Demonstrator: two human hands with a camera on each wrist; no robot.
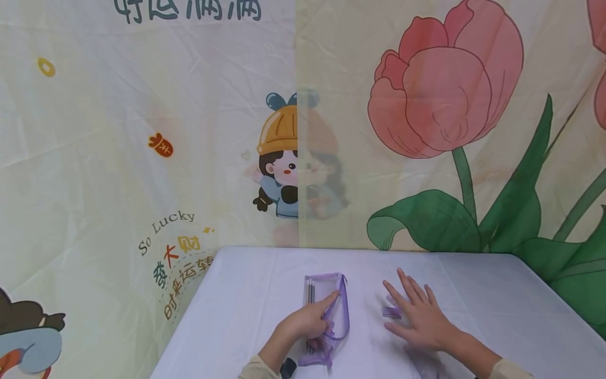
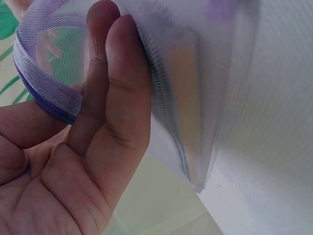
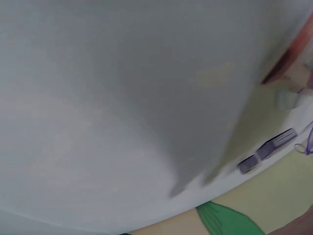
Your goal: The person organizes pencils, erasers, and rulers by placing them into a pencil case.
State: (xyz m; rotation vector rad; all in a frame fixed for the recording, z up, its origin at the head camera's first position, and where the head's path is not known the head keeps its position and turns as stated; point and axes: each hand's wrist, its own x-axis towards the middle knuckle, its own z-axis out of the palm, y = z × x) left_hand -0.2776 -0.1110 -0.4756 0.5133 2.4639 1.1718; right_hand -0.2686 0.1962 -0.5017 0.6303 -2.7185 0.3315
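A purple mesh pencil case (image 1: 347, 310) with a zip edge lies on the table, slim dark pens (image 1: 310, 292) showing along its left side. My left hand (image 1: 307, 322) grips the case by its zip edge, index finger pointing along it. In the left wrist view, the fingers of the left hand (image 2: 117, 98) press against the mesh (image 2: 58, 54), and a flat tan item (image 2: 183, 93) shows through it. My right hand (image 1: 421, 318) is spread out, holding nothing. Beside its thumb and fingers, small purple pieces (image 1: 391, 312) lie on the table.
A white cloth covers the table (image 1: 265, 284). Behind it hangs a printed curtain (image 1: 331, 158) with a large tulip. A small dark object (image 1: 288, 367) shows by the left wrist. In the right wrist view, the purple pieces (image 3: 266, 151) lie near the table's edge.
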